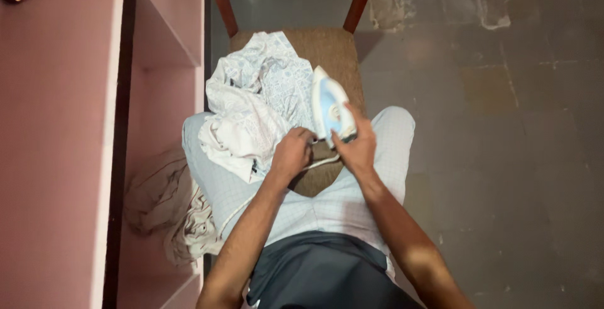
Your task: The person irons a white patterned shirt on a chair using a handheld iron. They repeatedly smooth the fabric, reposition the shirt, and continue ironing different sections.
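A white and light-blue clothes iron point(329, 106) stands tilted on a brown woven chair seat point(333, 51). My right hand point(357, 147) grips the iron at its lower end. My left hand point(290, 155) is closed beside it, at the iron's white cord point(321, 161) near the base. A crumpled white patterned garment point(255, 101) lies on the seat's left half, touching my left hand.
A pink shelf unit point(63, 126) runs along the left, with a beige cloth point(170, 208) heaped on its lower shelf. The chair's red-brown wooden legs point(221, 1) rise at the top. Worn grey tiled floor point(503, 126) lies to the right.
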